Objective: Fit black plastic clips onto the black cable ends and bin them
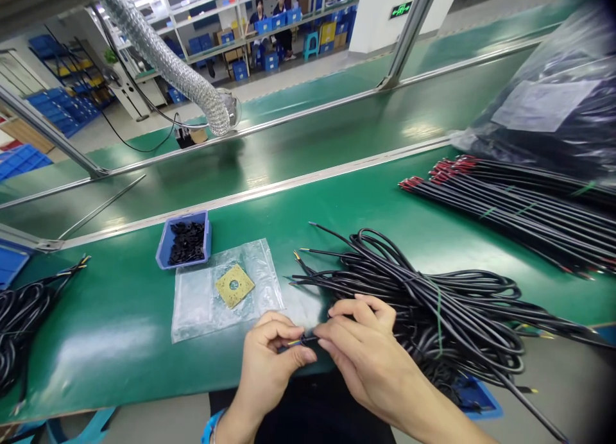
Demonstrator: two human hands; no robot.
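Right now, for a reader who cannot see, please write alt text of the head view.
A person's left hand and right hand hold a black cable showing coloured wires at a green worktable. A clear plastic bag lies left, coiled black cables right.

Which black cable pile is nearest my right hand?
The coiled pile beside it, tied with green; the straight red-tipped pile and the far-left pile lie farther off.
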